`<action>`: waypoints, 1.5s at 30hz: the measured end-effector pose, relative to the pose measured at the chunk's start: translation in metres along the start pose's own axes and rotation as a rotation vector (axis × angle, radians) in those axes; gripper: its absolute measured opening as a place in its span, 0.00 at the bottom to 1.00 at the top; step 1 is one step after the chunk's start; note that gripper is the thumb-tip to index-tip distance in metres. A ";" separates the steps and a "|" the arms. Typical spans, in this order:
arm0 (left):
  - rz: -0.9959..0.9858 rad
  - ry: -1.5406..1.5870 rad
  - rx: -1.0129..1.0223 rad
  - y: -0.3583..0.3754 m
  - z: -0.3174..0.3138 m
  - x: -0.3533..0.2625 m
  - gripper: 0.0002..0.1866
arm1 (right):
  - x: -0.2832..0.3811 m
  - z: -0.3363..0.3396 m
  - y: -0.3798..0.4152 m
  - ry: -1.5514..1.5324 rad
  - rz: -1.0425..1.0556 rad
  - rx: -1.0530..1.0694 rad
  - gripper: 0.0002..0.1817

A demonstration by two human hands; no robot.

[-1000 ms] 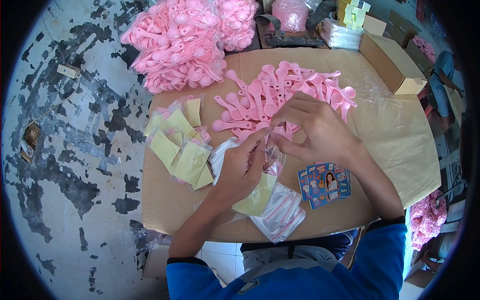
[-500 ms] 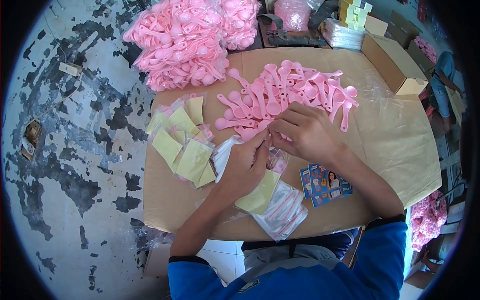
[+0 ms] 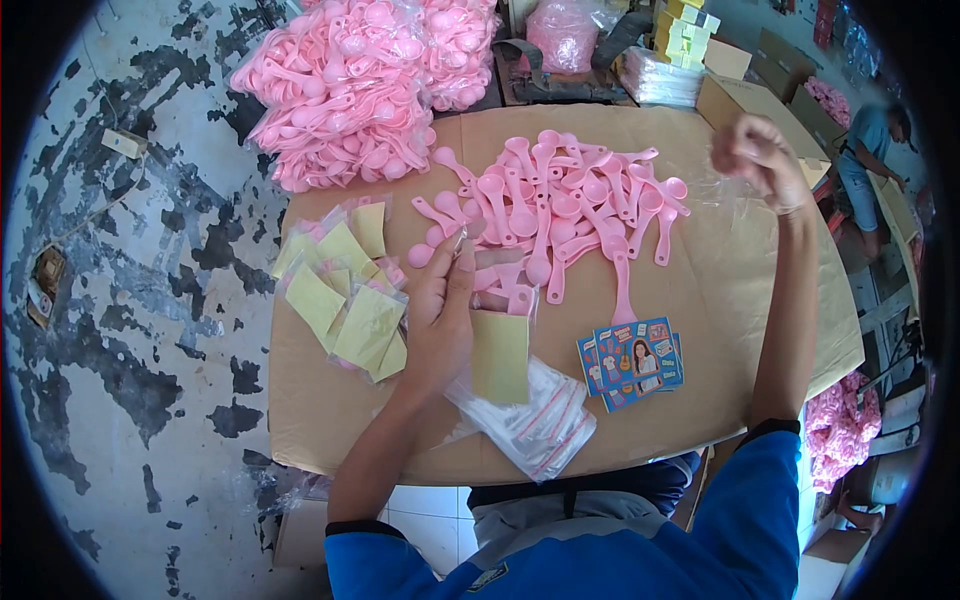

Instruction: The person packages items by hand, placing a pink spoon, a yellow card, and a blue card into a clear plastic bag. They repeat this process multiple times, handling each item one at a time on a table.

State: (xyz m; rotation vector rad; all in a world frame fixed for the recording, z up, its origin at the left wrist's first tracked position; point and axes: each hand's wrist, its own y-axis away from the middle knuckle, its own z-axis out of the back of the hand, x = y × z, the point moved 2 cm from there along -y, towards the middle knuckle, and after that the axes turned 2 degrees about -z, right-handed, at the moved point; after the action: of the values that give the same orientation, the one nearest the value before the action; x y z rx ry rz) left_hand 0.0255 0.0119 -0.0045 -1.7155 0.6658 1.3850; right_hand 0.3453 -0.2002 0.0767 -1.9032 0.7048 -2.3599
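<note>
My left hand [image 3: 445, 310] is closed around the edge of a clear plastic bag [image 3: 500, 355], which has a pale yellow card and a pink piece inside. My right hand [image 3: 755, 160] is raised at the far right of the table, its fingers curled and slightly blurred. Whatever it may pinch is too small to make out. Pink measuring spoons [image 3: 560, 200] lie in a loose heap beyond my left hand. Filled bags with yellow cards [image 3: 345, 290] are piled left of it. Under the held bag is a stack of clear bags with red lines [image 3: 545, 430].
Blue printed cards [image 3: 635, 365] lie right of the bags. Big bags of pink spoons [image 3: 340, 95] stand at the back left. A cardboard box [image 3: 760, 110] and clear plastic scraps [image 3: 730, 195] are at the back right. Another person [image 3: 865, 165] is beyond the table.
My right hand has left the bag's top and swung up to the far right. My left hand keeps the bag, now turned more upright. The camera view has shifted slightly.
</note>
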 end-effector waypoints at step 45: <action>-0.015 -0.155 0.062 0.003 -0.005 -0.001 0.21 | -0.044 -0.050 0.025 0.623 -0.895 0.434 0.12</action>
State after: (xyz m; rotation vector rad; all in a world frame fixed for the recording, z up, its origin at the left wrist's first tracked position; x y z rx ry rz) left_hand 0.0252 0.0055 -0.0039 -1.5436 0.6023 1.4552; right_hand 0.3031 -0.1934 0.0194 -1.4260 -0.8299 -3.2511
